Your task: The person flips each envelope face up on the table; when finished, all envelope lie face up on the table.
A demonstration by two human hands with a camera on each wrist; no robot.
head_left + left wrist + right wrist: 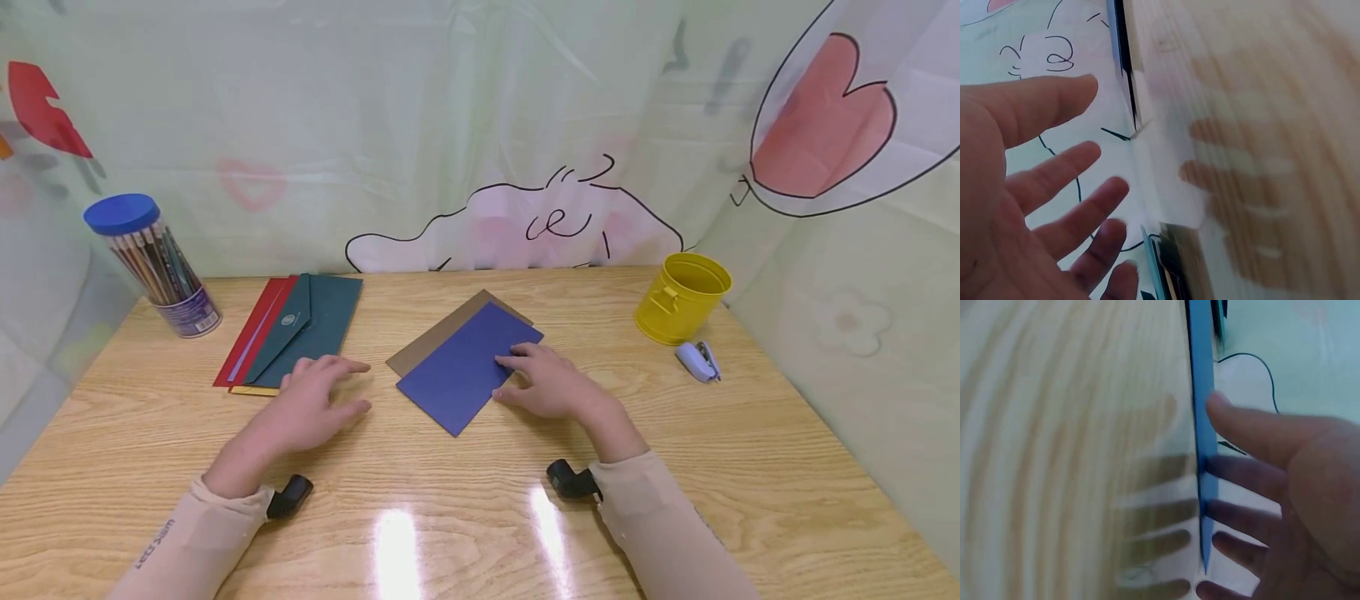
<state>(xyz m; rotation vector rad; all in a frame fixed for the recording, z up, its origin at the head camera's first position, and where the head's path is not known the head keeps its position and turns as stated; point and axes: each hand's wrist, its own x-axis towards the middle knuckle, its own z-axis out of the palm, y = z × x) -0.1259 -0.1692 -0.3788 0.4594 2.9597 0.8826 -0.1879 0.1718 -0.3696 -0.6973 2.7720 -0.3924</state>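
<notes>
Standing at the back left of the bench (465, 517), a clear tub with a blue lid (153, 265) holds a bundle of pencils; a yellow tin pot (681, 298) stands back right, its contents not visible, with a small stapler (698, 360) just beside it. Between them, the blue card (468, 367) lies on a brown card (442, 332). The right hand (551, 383) rests on the blue card's right edge, fingers (1241, 472) spread and straight. The left hand (311, 408) hovers nearby, fingers (1066, 169) apart, beside a stack of red and green envelopes (300, 327).
</notes>
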